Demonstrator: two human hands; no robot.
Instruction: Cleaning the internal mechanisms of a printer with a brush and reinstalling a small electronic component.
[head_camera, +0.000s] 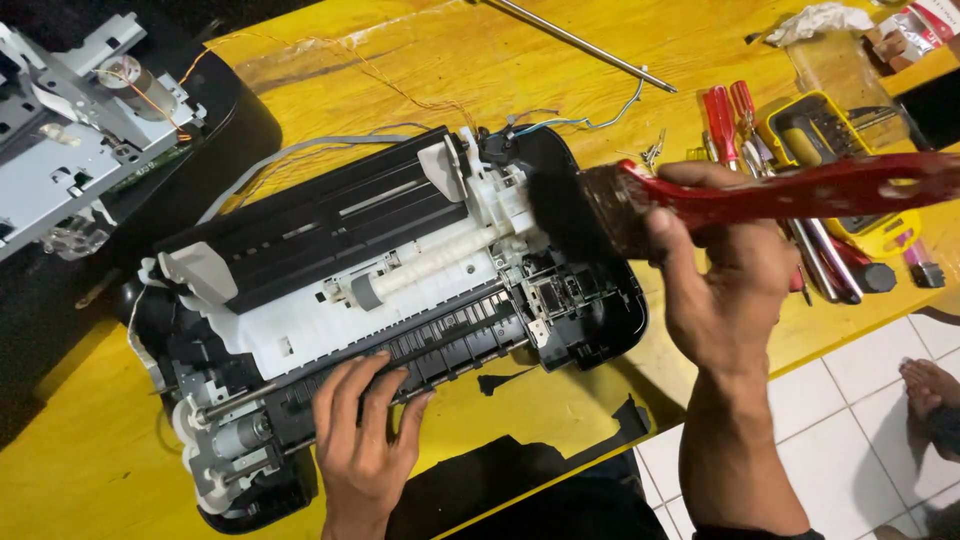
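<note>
Opened printer (400, 290), red-handled brush (760, 195), yellow table (90, 450), white floor tiles (850, 400)

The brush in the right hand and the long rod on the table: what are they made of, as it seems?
Brush: the red handle looks like glossy plastic with moulded holes; the dark bristles are blurred, their fibre unclear. Rod: probably bare metal, grey with a shine.

I'm looking at a small repair workshop: a yellow table (120, 470) carries an opened printer (400, 300), another stripped chassis (70, 130), screwdrivers (725, 120), a bit set (830, 130) and loose wires (590, 120), over white floor tiles (860, 400).
</note>
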